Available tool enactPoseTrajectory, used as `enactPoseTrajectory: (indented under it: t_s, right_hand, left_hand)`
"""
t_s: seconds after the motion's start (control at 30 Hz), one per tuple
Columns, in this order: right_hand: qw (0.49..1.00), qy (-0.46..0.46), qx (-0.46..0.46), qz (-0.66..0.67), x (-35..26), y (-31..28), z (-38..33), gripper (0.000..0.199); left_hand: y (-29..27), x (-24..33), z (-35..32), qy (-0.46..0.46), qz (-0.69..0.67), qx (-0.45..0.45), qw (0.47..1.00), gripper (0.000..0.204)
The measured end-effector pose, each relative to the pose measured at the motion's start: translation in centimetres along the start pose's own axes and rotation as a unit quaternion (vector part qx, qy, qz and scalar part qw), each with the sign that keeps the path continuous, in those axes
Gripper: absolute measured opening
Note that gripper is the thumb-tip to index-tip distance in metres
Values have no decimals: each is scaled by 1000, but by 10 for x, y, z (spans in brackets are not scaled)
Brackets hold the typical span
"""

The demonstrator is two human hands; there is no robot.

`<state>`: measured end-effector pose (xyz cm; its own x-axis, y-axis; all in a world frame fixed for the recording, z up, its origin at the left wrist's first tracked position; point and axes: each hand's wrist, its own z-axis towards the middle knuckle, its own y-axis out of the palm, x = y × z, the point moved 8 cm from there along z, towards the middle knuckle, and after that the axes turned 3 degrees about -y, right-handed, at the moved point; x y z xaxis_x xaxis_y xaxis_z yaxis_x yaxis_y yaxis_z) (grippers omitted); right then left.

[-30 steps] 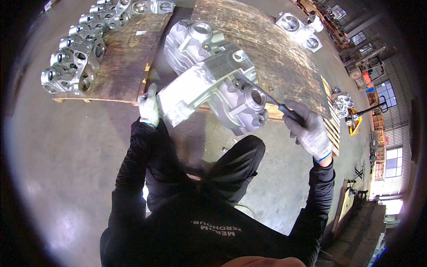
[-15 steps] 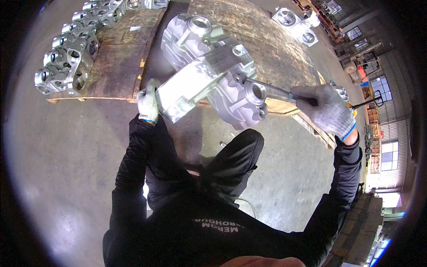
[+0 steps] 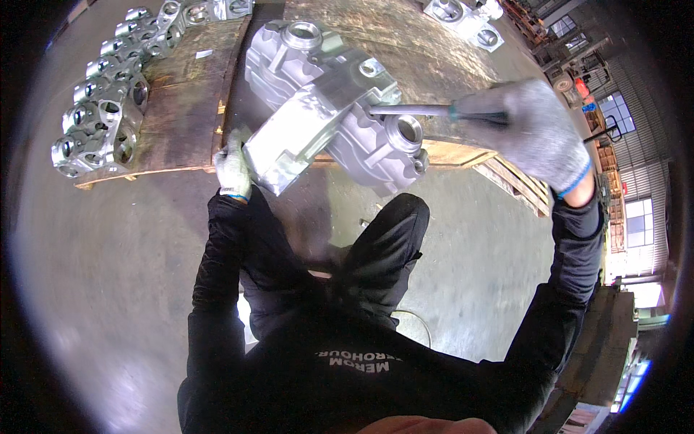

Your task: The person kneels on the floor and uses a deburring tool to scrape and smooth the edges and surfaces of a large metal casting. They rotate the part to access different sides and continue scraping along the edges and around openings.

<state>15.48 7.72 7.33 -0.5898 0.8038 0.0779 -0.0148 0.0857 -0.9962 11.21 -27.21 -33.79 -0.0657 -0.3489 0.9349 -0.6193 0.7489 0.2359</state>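
A large silvery metal casting (image 3: 296,134) lies tilted across the near edge of the wooden table, its near end sticking out over my knees. It has round bores and a bright, flat-faced middle block. My left hand (image 3: 233,168), in a pale knit glove, grips the near left corner of that block. My right hand (image 3: 531,134), gloved too and blurred, is closed round the dark handle of a slim metal hand tool (image 3: 416,111). The tool's long grey shaft points left, and its tip meets the casting beside the near round bore. Whether it is a file or a scraper I cannot tell.
Rows of similar, smaller castings (image 3: 108,119) stand along the left of the wooden table (image 3: 181,101). Another casting (image 3: 470,22) sits at the far right. Slatted pallet wood (image 3: 513,181) shows beneath the table's right side. A thin cable (image 3: 419,318) curves over the floor by my seat.
My right hand has moved slightly right and up, and the tool's shaft now lies nearly level. My left hand keeps its hold; the whole view has shifted a little.
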Motion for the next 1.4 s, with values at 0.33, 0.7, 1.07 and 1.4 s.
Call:
enactPoseTrajectory:
  t_s: [0.33, 0.7, 1.07, 1.4]
  right_hand:
    - [994, 71, -54, -59, 31, 16, -44, 17]
    - [996, 60, -57, 31, 5, 10, -56, 14]
    - [978, 17, 201, 48, 36, 13, 63, 30]
    - [971, 0, 136, 197, 58, 72, 291, 29]
  left_hand:
    - [2, 8, -8, 9, -50, 23, 998, 43]
    - [-1, 0, 0, 8, -56, 46, 997, 47]
    - [-4, -23, 9, -15, -11, 12, 1000, 49]
    - [0, 2, -16, 93, 9, -8, 996, 45]
